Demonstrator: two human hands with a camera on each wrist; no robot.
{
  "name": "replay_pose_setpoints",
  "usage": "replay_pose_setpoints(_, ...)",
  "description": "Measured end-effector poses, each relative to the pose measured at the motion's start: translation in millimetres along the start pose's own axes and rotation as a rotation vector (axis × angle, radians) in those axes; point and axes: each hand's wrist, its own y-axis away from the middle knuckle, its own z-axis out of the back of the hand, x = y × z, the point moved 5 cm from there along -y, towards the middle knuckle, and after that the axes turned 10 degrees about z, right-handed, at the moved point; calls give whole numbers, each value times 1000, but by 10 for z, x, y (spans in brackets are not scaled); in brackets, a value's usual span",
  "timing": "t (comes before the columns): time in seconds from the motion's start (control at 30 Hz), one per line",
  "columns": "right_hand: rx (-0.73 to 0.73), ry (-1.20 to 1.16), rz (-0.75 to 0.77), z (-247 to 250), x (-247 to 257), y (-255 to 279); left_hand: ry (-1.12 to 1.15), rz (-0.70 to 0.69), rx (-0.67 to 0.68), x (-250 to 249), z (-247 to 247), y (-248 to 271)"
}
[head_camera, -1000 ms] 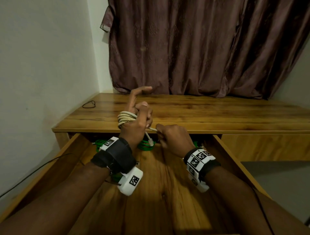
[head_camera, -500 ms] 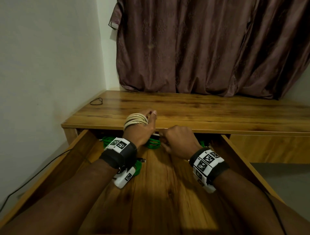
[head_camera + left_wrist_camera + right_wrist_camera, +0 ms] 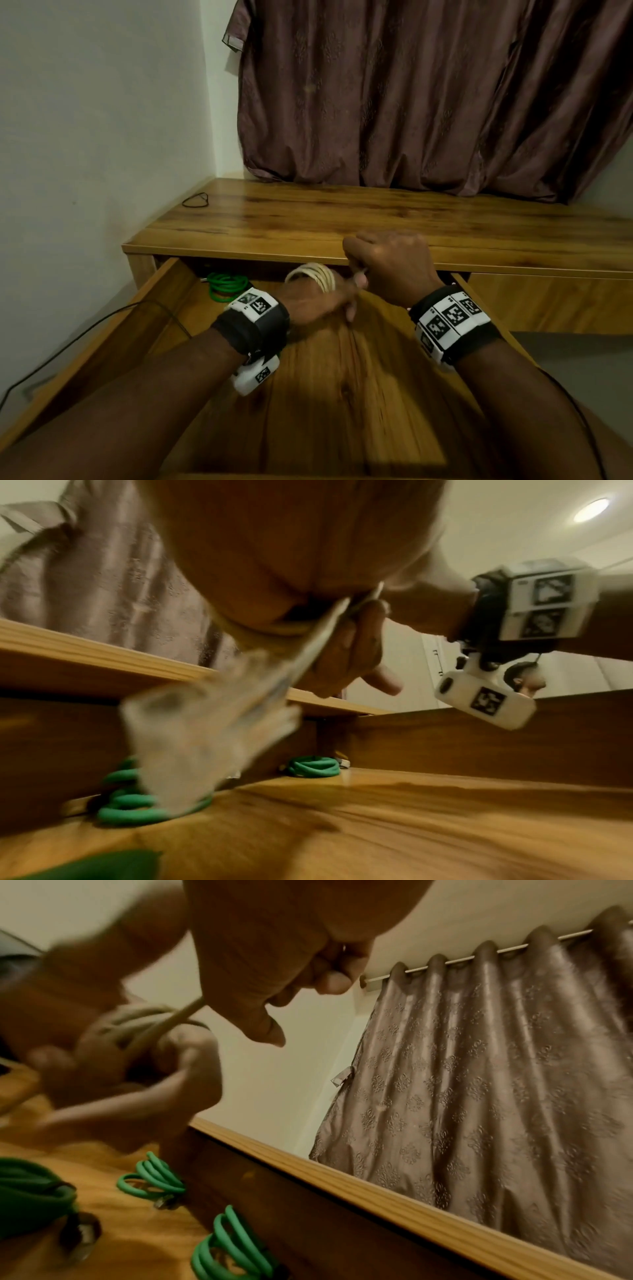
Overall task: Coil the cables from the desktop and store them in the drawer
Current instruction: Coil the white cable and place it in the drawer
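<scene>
Clear plug point(image 3: 209, 739) motion-blurred; left hand point(image 3: 130, 1069) blurred; green coils point(image 3: 227, 286) partly hidden behind wrist.

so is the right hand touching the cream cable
Touching. The right wrist view shows the right hand gripping the cream cable, which runs taut from its fist to the coil on the left hand.

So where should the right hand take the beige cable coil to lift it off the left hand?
Probably by the bundled loops, from above and the fingertip side. They wrap the left hand as a stack, so pinching across all strands keeps them together. The right hand grips only the loose tail.
</scene>
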Motion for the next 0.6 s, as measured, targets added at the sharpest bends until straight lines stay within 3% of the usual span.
replay_pose_setpoints(0.1, -95, 20, 102, 76, 36, 9, -142, -151, 186, -145, -251, 77)
replay_pose_setpoints(0.2, -17, -51, 185, 3, 95, 5, -177, -246, 342, -224, -402, 154)
replay_pose_setpoints(0.3, 115, -196, 187, -129, 118, -2, -253, -328, 388, -298, -486, 213)
replay_pose_setpoints(0.47, 209, -468, 182, -276, 188, -6, -303, -388, 416, -337, -538, 278)
replay_pose_setpoints(0.6, 273, -539, 190, -381, 284, -14, -267, -437, 428, -418, -534, 315)
